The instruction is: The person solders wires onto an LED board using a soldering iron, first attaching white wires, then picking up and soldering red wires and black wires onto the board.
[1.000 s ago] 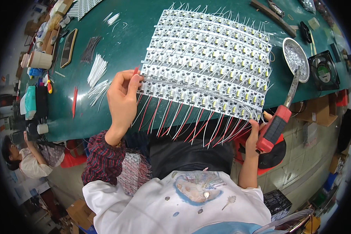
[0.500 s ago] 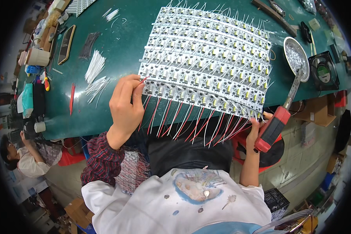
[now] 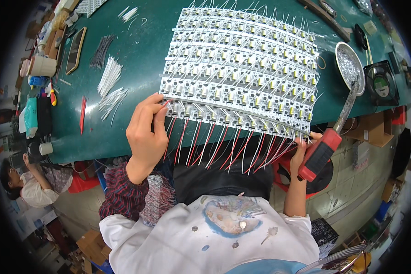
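Left hand: thumb and finger pinching near-left corner of large white circuit-board panel with yellow parts and wire fringe; hand (image 3: 146,137), panel (image 3: 242,61)
Right hand: thumb and finger pinching near-right corner; hand (image 3: 297,160)
Beside right hand: red-and-black tool with long metal shaft (image 3: 322,155), tip over pale oval dish (image 3: 337,59), contact unclear
Panel spot: before person, over green tabletop (image 3: 146,50), red and white wires hanging nearside
Left of panel: loose white wires (image 3: 109,75), dark grey wires (image 3: 102,51), thin red wires (image 3: 83,114)
Far left: tan-edged phone (image 3: 76,50)
Right of dish: black square fan (image 3: 382,84)
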Action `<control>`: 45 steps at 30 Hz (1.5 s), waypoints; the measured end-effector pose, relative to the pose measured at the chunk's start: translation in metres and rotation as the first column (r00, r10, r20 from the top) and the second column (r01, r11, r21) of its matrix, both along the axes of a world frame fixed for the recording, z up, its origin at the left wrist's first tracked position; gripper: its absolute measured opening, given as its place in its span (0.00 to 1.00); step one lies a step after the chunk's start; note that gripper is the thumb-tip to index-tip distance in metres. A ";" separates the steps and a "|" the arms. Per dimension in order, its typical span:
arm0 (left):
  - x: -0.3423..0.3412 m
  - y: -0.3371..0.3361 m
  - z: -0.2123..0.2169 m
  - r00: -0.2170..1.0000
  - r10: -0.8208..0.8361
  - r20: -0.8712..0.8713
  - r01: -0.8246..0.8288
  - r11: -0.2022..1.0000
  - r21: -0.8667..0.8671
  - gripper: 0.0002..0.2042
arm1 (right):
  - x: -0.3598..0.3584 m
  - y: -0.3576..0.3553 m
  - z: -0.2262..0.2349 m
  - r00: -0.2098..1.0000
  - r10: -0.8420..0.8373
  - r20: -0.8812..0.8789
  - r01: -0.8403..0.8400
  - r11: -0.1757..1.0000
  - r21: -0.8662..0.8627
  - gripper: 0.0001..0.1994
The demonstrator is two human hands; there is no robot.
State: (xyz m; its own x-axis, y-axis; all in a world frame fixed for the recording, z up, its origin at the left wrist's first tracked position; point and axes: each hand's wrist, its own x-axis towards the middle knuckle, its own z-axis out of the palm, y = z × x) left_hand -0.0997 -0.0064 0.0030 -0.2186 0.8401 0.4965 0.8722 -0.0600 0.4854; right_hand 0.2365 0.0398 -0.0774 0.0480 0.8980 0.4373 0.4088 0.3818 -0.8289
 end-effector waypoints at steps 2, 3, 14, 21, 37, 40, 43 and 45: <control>0.000 -0.002 0.000 1.000 0.000 0.004 0.000 1.000 0.002 0.03 | 0.003 0.001 -0.004 0.991 -0.084 0.109 0.080 0.996 0.035 0.13; -0.001 -0.002 -0.001 1.000 -0.026 0.007 0.025 1.000 0.012 0.03 | 0.004 0.001 -0.005 0.991 -0.081 0.109 0.078 0.996 0.034 0.13; 0.000 -0.001 -0.006 0.967 -0.031 -0.254 0.047 0.997 0.057 0.02 | -0.001 0.005 0.005 1.000 0.006 0.031 -0.003 0.997 -0.083 0.09; -0.001 0.001 0.000 0.969 -0.116 -0.218 0.125 0.992 0.027 0.03 | -0.001 0.003 0.000 0.999 -0.010 -0.049 0.007 0.997 -0.071 0.09; 0.000 -0.007 -0.006 0.957 -0.085 -0.278 0.134 0.978 0.162 0.08 | -0.008 0.003 -0.002 0.994 -0.070 -0.079 0.066 0.996 -0.051 0.10; -0.002 -0.010 -0.006 0.950 -0.071 -0.303 0.134 0.972 0.192 0.09 | -0.007 0.002 -0.004 0.996 -0.074 -0.049 0.071 0.996 -0.061 0.10; -0.002 -0.013 -0.009 0.952 -0.064 -0.300 0.132 0.968 0.213 0.09 | -0.006 0.002 -0.008 0.996 -0.078 -0.052 0.075 0.995 -0.064 0.10; -0.002 -0.012 -0.008 0.951 -0.075 -0.301 0.145 0.965 0.217 0.09 | -0.005 0.002 -0.007 0.995 -0.087 -0.052 0.084 0.995 -0.056 0.10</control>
